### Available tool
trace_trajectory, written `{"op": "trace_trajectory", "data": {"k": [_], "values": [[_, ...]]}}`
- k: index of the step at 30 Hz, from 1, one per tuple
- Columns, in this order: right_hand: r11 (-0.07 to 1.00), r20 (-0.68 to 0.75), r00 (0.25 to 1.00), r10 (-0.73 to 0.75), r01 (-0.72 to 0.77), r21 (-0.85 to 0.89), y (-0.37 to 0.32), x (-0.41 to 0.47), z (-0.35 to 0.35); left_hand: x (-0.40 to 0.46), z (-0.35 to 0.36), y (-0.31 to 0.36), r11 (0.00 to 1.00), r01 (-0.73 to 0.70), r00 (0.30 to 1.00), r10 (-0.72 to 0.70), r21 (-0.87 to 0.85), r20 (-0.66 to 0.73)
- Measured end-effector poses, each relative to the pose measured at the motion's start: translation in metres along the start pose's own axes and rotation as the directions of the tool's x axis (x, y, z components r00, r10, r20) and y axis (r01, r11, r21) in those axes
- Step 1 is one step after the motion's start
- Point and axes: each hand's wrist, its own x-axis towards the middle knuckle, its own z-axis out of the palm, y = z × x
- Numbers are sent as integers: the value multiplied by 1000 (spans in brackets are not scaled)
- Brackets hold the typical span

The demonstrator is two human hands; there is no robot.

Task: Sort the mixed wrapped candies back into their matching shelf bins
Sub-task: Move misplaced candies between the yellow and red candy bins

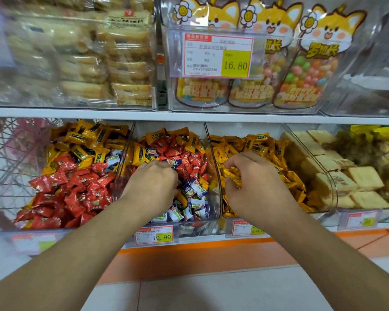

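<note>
Both forearms reach in, left hand (152, 178) buried fingers-down in the middle bin (213, 198) of mixed red, blue-white and yellow candies (189, 167), grip hidden, can't tell. Right hand (254, 176) curls round gold candies (233, 173) in the next bin (225, 198). Light, crinkly, slippery wrappers; probably best pinched by the twisted ends.

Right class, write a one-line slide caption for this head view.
Left hand digs into the mixed candy bin; right hand grips yellow-wrapped candies next door.
</note>
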Motion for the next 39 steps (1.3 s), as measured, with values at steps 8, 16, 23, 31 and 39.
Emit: {"op": "trace_trajectory", "data": {"k": [8,16,23,31,39], "values": [[998,14,1000,-15,14,64,-6,0,-2,-13,-36,-3,826,162,975,-218,-540,-42],[986,18,994,-107,104,130,-23,-5,-8,-26,-62,22,486,111,986,-162,-867,35],[986,-68,986,150,-154,-64,16,0,-21,-16,-38,14,635,151,977,-214,-758,16],[990,193,981,16,-43,134,5,4,-7,37,-15,2,833,101,979,-181,-544,-95],[972,161,985,53,-88,216,5,6,0,108,-1,3,898,71,989,-120,-435,-86]]}}
